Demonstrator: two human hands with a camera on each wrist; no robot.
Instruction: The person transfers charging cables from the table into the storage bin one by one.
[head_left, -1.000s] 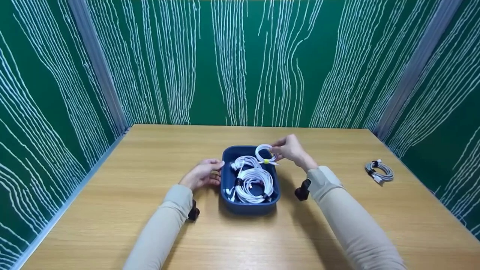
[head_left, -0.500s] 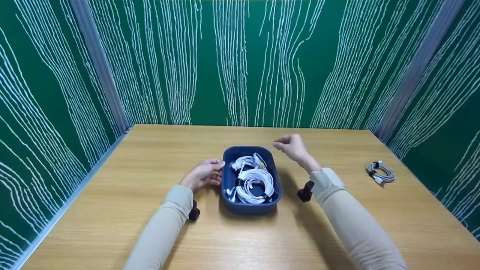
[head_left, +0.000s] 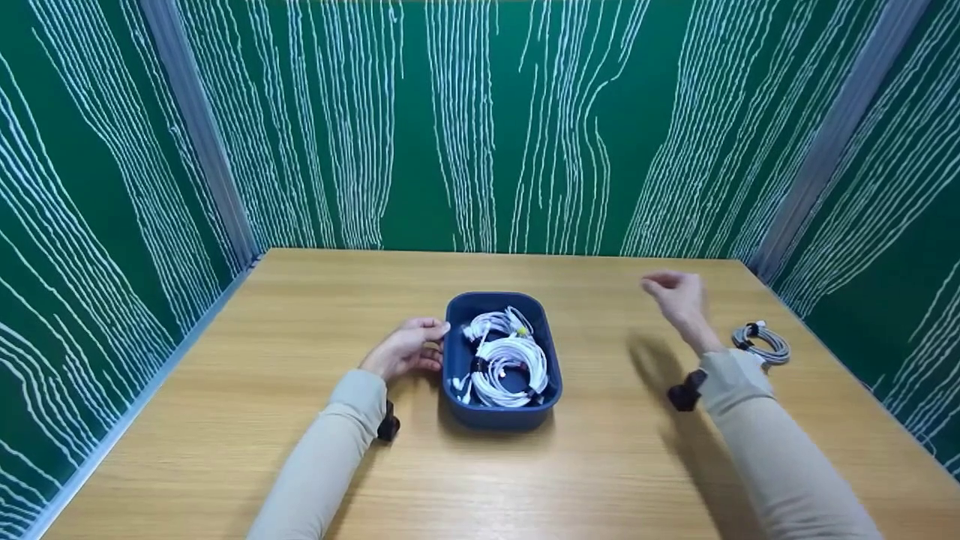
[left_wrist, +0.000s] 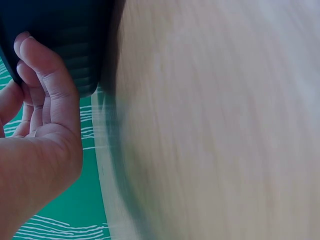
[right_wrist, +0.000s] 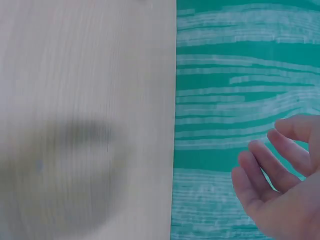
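Dark blue tray [head_left: 459, 315], white coiled cables [head_left: 508, 361], grey cable bundle [head_left: 761, 344], light wood-grain table [head_left: 300, 337], green walls [head_left: 465, 120] with white wavy lines, beige sleeves [head_left: 330, 442].

The head view looks forward and down from above onto the light wooden surface [head_left: 300, 420] and the green, white-lined walls [head_left: 480, 127]. The left wrist view sits very close beside the dark blue plastic tray [left_wrist: 65, 35], which the head view [head_left: 500, 412] shares. The right wrist view looks closely across the surface edge toward the wall.
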